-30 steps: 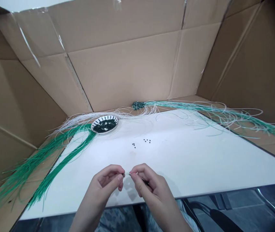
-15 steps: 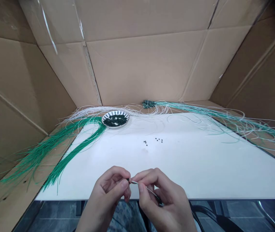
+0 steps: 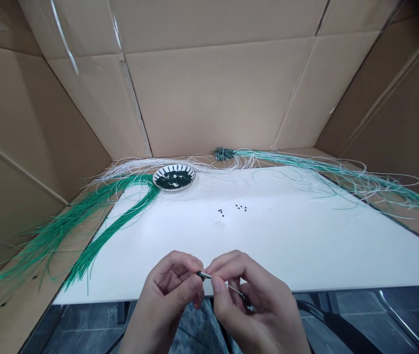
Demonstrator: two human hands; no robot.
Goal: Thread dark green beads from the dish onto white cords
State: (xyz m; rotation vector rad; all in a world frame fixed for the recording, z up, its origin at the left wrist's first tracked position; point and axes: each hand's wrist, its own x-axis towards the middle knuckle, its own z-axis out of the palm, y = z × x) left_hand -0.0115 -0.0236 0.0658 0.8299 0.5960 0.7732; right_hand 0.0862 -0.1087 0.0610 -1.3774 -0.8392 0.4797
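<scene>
Pinching small pieces at close quarters, a person's two bare hands face each other over the near edge of a white table (image 3: 298, 246). The left hand (image 3: 178, 282) is closed at the fingertips, thumb and forefinger gripping a dark bead (image 3: 199, 274). The right hand (image 3: 252, 292), just beside it, grips a thin pale cord (image 3: 236, 291) between thumb and fingers, its tip pointing at the bead; whether the tip has entered the hole is too small to tell. The cord runs back into the right palm, where a dark cluster (image 3: 246, 301) sits partly hidden by the fingers.

Beyond the hands, a few loose beads (image 3: 245, 210) lie in two small groups on the table. Farther back and to the left stands a dish (image 3: 172, 168) with a striped rim, holding a spread of dark beads with pale gaps showing between them. Green strands (image 3: 121, 223) fan out from beside the dish toward the left, some over the table's edge. White strands (image 3: 128, 168) lie loosely behind the dish. Along the back, a bundle (image 3: 305, 161) of green and white strands stretches to the right from a dark, clumped end (image 3: 224, 154). Cardboard (image 3: 213, 98) walls in the table at the back and both sides. Patterned cloth (image 3: 194, 334) shows below the hands.
</scene>
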